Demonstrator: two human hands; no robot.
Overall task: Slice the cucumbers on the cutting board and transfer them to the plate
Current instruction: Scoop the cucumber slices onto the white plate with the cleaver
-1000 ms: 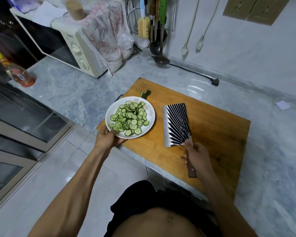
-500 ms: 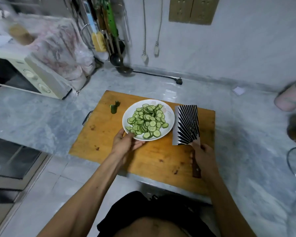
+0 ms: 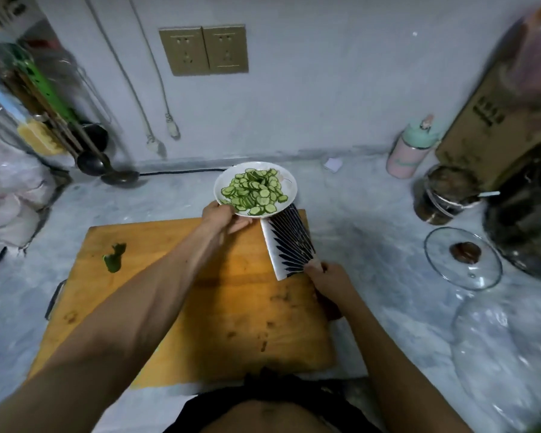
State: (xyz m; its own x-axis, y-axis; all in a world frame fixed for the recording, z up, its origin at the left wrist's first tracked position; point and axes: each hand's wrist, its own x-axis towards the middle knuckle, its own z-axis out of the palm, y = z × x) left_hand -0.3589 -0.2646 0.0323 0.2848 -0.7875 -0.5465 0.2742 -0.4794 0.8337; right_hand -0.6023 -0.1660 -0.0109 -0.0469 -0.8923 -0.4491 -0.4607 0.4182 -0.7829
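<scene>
Left hand gripping the near rim of the plate, held out past the far edge of the cutting board with cucumber slices piled loose on top. Right hand closed on the cleaver handle, blade flat, tip just under the plate's near right edge.

Likely trouble: plate tipping in a one-sided grip, slices sliding onto the surface; rim knocking the blade. Stem scrap left on the board, far left.

dark print on cardboard box, unreadable
</scene>
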